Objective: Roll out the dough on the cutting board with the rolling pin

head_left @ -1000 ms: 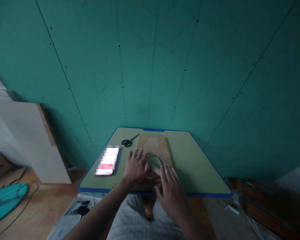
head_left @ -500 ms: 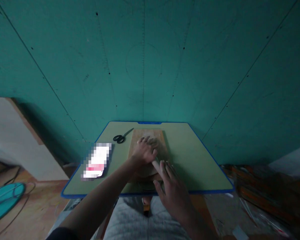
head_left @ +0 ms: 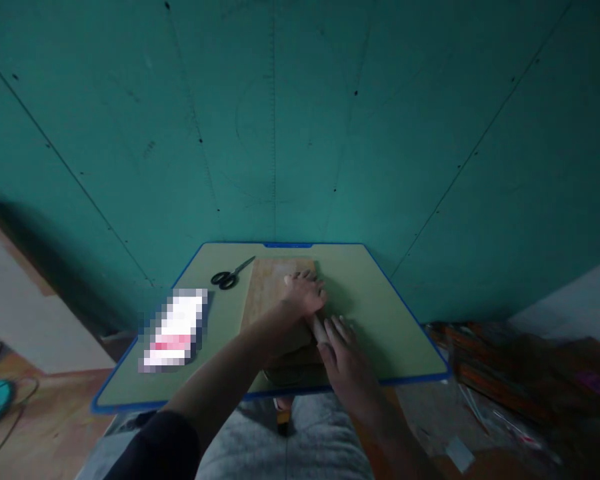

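Observation:
A pale wooden rolling pin [head_left: 317, 328] lies at a slant over the right part of a wooden cutting board [head_left: 266, 283]. My left hand [head_left: 305, 293] rests palm-down on its far part, fingers stretched out and spread. On the near end lies my right hand [head_left: 343, 347], with its fingers extended flat along the pin. Beneath the pin and my left forearm is a pale flat sheet [head_left: 294, 341], perhaps dough, mostly hidden by my arm.
The board sits on a pale folding table [head_left: 380, 320] with a blue rim. Black-handled scissors [head_left: 230, 275] lie left of the board, and a blurred-out white and pink item [head_left: 175, 330] lies nearer. A green wall [head_left: 300, 133] rises behind the table.
Both hands and the rolling pin have shifted to the right across the board, uncovering more of its left side. My right hand's thumb has come closer to the pin. The view has turned slightly right.

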A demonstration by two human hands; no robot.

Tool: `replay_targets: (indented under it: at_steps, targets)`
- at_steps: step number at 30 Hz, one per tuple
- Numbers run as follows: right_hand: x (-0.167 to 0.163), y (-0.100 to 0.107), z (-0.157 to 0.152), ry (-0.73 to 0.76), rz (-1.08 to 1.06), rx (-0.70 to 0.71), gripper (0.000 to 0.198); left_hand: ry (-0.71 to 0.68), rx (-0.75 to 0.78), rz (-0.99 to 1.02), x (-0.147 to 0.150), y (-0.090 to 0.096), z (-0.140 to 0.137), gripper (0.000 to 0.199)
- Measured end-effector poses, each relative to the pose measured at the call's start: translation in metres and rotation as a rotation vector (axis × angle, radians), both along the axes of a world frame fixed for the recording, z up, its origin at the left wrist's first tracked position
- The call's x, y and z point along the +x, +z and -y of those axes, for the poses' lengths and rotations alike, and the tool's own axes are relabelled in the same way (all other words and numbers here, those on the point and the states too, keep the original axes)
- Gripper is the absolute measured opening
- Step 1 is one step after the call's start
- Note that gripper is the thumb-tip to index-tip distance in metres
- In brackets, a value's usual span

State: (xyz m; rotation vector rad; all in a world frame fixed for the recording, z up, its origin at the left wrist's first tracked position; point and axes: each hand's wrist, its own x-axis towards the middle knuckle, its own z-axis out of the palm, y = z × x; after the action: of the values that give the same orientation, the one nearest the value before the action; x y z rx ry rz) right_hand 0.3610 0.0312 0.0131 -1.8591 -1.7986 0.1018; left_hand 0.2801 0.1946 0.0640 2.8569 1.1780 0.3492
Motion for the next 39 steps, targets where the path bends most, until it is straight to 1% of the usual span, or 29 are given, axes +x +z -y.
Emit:
replay_targets:
  at_steps: [2, 5, 7, 8, 11, 12, 14, 20, 23, 25, 28, 30, 32, 35, 37, 39]
  targets:
    - [-0.001, -0.002, -0.002, 0.009, -0.053, -0.015, 0.052, -0.048, 0.026, 0.022, -0.010, -0.002, 0.002, 0.040]
    - [-0.006, -0.005, -0.004, 0.036, -0.155, -0.005, 0.051, -0.103, 0.081, 0.076, -0.041, -0.009, 0.013, 0.045]
    - [-0.008, -0.007, -0.005, 0.026, -0.220, 0.035, 0.051, -0.081, 0.046, 0.118, -0.067, -0.013, 0.024, 0.052]
    - [-0.010, -0.008, -0.006, 0.011, -0.252, 0.056, 0.051, -0.101, 0.021, 0.119, -0.079, -0.015, 0.030, 0.055]
    - [-0.013, -0.011, -0.007, -0.029, -0.327, 0.091, 0.052, -0.286, -0.019, 0.057, -0.104, -0.016, 0.046, 0.065]
    - [-0.013, -0.011, -0.007, -0.031, -0.340, 0.100, 0.052, -0.323, -0.020, 0.046, -0.108, -0.016, 0.049, 0.067]
    - [-0.014, -0.010, -0.007, -0.024, -0.354, 0.118, 0.051, -0.343, -0.010, 0.055, -0.111, -0.018, 0.052, 0.068]
    - [-0.014, -0.004, -0.005, 0.029, -0.354, 0.157, 0.049, -0.273, 0.034, 0.172, -0.108, -0.034, 0.053, 0.057]
    - [-0.014, -0.003, -0.004, 0.037, -0.374, 0.152, 0.048, -0.208, 0.059, 0.152, -0.105, -0.038, 0.056, 0.056]
    - [-0.014, -0.004, -0.003, 0.030, -0.378, 0.153, 0.047, -0.105, 0.084, 0.122, -0.101, -0.038, 0.059, 0.054]
    - [-0.013, -0.005, -0.003, 0.015, -0.374, 0.166, 0.045, 0.115, 0.118, 0.084, -0.093, -0.038, 0.063, 0.053]
    - [-0.011, -0.006, -0.002, 0.002, -0.378, 0.181, 0.044, 0.211, 0.128, 0.064, -0.091, -0.041, 0.068, 0.056]
    - [-0.009, -0.007, -0.002, -0.015, -0.390, 0.194, 0.044, 0.219, 0.144, 0.062, -0.090, -0.046, 0.075, 0.056]
    - [-0.007, -0.007, -0.003, -0.026, -0.420, 0.192, 0.044, 0.143, 0.174, 0.073, -0.091, -0.050, 0.091, 0.055]
    - [-0.007, -0.006, -0.004, -0.014, -0.440, 0.188, 0.043, 0.143, 0.175, 0.069, -0.090, -0.048, 0.098, 0.060]
    - [-0.006, -0.004, -0.005, 0.002, -0.451, 0.187, 0.041, 0.155, 0.157, 0.054, -0.088, -0.041, 0.099, 0.061]
